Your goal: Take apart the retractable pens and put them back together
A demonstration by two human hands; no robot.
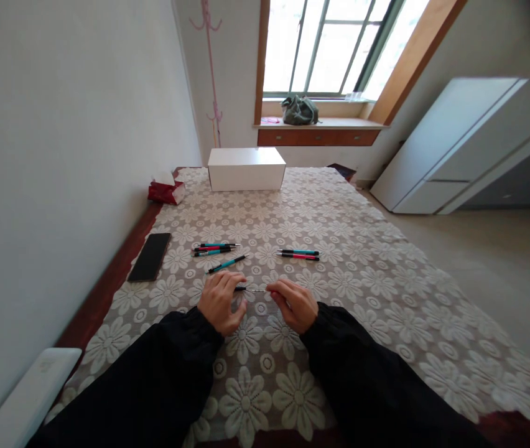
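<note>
- Left hand (221, 303) and right hand (293, 303) each keep a grip clamped on 1 pen (251, 289), held between them above the lace tablecloth (362, 274).
- Just beyond the hands: single teal pen (226, 264), 3 pens (216, 249), 2 pens (298, 254).
- Black phone (150, 256) left of them; no writing is readable.

A room in a home is shown: a desk covered by a beige lace cloth with white daisies (362, 249), a pink coat stand (209, 62) set in the corner, a wooden window seat with drawers (316, 134), and a white wardrobe (456, 143).
</note>
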